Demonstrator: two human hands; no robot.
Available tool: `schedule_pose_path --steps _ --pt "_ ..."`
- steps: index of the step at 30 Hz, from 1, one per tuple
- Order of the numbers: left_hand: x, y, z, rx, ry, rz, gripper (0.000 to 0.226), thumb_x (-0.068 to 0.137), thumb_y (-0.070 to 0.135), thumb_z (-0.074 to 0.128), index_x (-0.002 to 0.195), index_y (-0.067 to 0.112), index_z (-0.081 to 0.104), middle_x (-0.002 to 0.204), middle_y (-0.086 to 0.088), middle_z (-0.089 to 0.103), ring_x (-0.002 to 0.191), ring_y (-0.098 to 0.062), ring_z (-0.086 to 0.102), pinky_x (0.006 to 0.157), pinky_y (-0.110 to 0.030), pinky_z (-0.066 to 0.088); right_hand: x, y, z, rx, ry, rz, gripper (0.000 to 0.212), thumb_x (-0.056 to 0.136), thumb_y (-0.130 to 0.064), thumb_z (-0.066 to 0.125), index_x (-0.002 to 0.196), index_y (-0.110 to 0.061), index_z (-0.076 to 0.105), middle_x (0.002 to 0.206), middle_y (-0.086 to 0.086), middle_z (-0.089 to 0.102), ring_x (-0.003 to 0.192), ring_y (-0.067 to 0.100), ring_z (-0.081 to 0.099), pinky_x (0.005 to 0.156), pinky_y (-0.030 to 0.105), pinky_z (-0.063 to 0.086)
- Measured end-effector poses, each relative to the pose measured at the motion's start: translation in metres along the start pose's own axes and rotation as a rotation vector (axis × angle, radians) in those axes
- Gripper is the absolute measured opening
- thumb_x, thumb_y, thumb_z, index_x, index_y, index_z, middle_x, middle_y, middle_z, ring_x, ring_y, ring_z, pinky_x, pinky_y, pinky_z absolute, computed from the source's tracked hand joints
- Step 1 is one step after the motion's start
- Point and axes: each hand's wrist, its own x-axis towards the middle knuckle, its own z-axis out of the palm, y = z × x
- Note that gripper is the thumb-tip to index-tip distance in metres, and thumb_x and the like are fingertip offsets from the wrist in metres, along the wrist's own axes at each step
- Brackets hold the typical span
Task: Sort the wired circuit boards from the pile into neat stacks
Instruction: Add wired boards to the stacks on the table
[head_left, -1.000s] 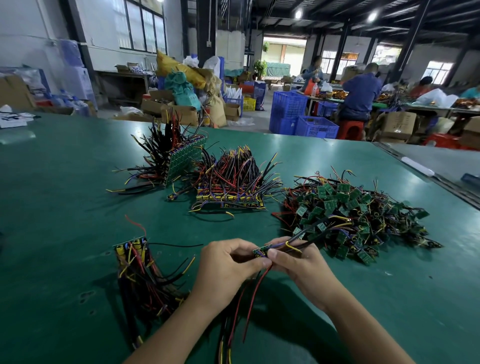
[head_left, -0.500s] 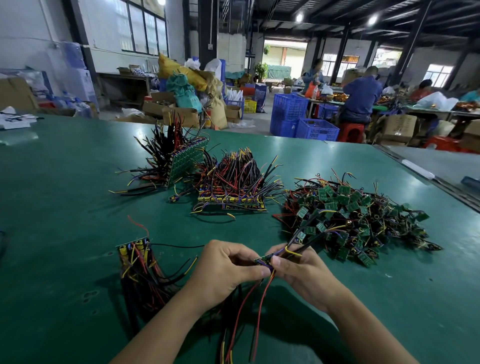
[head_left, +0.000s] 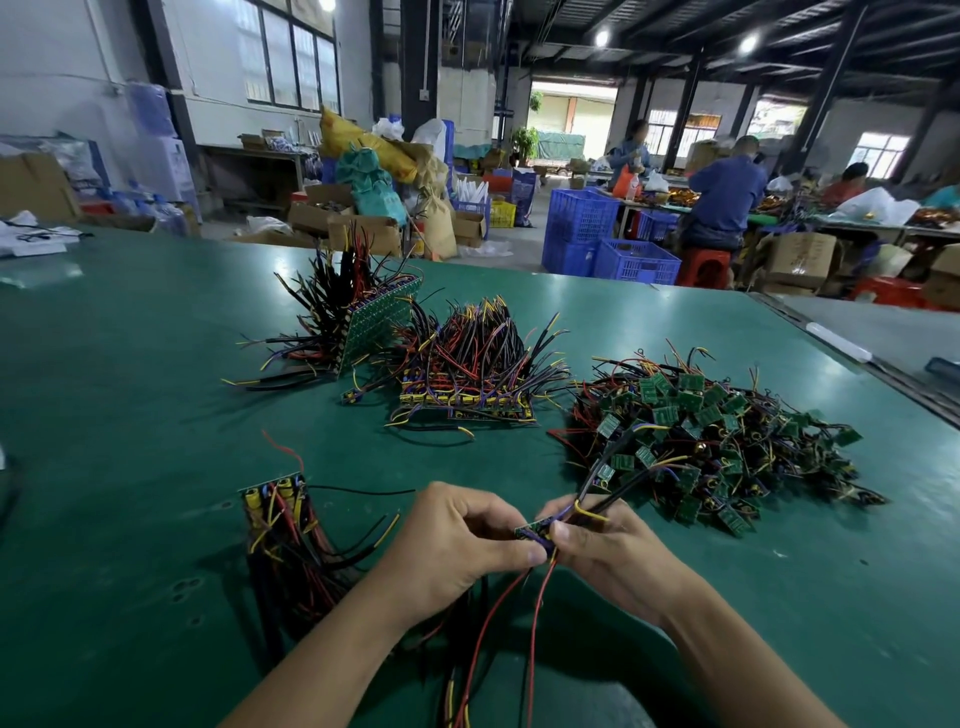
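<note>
Both hands meet near the table's front middle on one small wired circuit board (head_left: 531, 530). My left hand (head_left: 457, 545) pinches its left end and my right hand (head_left: 608, 551) pinches its right end. Red wires hang from it toward me, and black and yellow wires run up to the right. The loose pile of green boards and tangled wires (head_left: 711, 447) lies just right of my hands. A flat stack of sorted boards (head_left: 275, 519) sits to the left. Farther back are a neat stack (head_left: 467, 384) and a board panel propped on edge (head_left: 374, 327).
The green table (head_left: 130, 415) has free surface to the left and at the far right front. A seam and a second table (head_left: 883, 332) run along the right. Blue crates (head_left: 608, 244), boxes and seated people fill the room behind.
Both hands dropped slightly toward me while turning the board between the fingertips. Its red wires now hang straighter down. The piles have not moved.
</note>
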Motion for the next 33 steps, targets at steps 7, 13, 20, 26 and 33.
schedule_pose_path --steps 7,13,20,26,33 --pt "0.007 -0.002 0.001 -0.145 0.212 0.006 0.008 0.069 0.007 0.082 0.07 0.007 0.075 0.065 -0.005 0.071 0.059 -0.011 0.062 0.058 -0.02 0.05 0.003 0.002 0.004 0.031 0.145 -0.077 0.035 0.07 -0.011 0.083 0.101 0.002 0.071 0.102 0.024 0.071 0.089 0.029 0.071 0.077 0.031 0.057" --pt "0.011 -0.011 0.002 0.025 0.434 0.09 0.016 0.065 0.017 0.087 0.067 0.016 0.071 0.066 -0.002 0.071 0.06 -0.016 0.064 0.061 -0.028 0.052 0.006 0.002 0.022 -0.113 0.439 -0.191 0.038 0.065 -0.033 0.075 0.09 -0.005 0.073 0.088 0.012 0.072 0.078 0.018 0.069 0.065 0.026 0.055" --pt "0.012 -0.012 0.005 0.102 0.503 0.146 0.014 0.066 0.015 0.086 0.069 0.02 0.073 0.065 0.004 0.072 0.061 -0.011 0.065 0.059 -0.024 0.051 0.005 0.008 0.03 -0.332 0.329 -0.438 0.023 0.081 0.002 0.068 0.08 -0.018 0.078 0.091 0.004 0.076 0.088 0.013 0.07 0.077 0.019 0.052" --pt "0.009 -0.01 0.013 0.075 0.474 0.177 0.012 0.074 0.011 0.081 0.075 0.021 0.074 0.071 0.007 0.073 0.065 -0.007 0.067 0.062 -0.015 0.05 0.004 0.005 0.029 -0.294 0.287 -0.368 0.026 0.084 -0.004 0.053 0.081 -0.015 0.076 0.074 0.007 0.072 0.075 0.017 0.068 0.074 0.021 0.05" --pt "0.007 -0.007 0.016 0.01 0.383 0.201 0.01 0.077 0.008 0.077 0.08 0.017 0.075 0.073 0.004 0.073 0.066 -0.003 0.064 0.063 -0.014 0.046 0.008 0.008 0.03 -0.307 0.421 -0.266 0.019 0.085 -0.03 0.072 0.086 -0.012 0.069 0.067 -0.004 0.063 0.063 0.011 0.056 0.058 0.024 0.048"
